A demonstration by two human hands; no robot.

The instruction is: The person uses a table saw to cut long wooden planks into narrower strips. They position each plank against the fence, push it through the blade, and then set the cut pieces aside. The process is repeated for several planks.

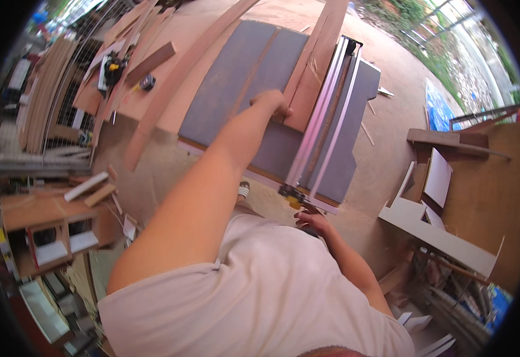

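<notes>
A table saw with a grey top (236,65) stands before me, a metal rail fence (325,113) running along its right part. Against the fence's left side lies a long reddish wooden board (301,113). My left hand (273,103) is at the board's near left edge, fingers curled and thumb against the wood; its far fingers are partly hidden. Close to my body, my right hand (314,222) is just below the black-and-yellow fence handle (293,199). Its fingers are apart and bent, and whether they touch the handle is unclear.
A long curved plank (179,89) lies left of the saw, near a tape measure (147,83) and a wood block (151,62). Offcuts (385,91) litter the floor at right. A wooden cabinet (52,235) stands lower left; a brown table with white panels (438,235) stands right.
</notes>
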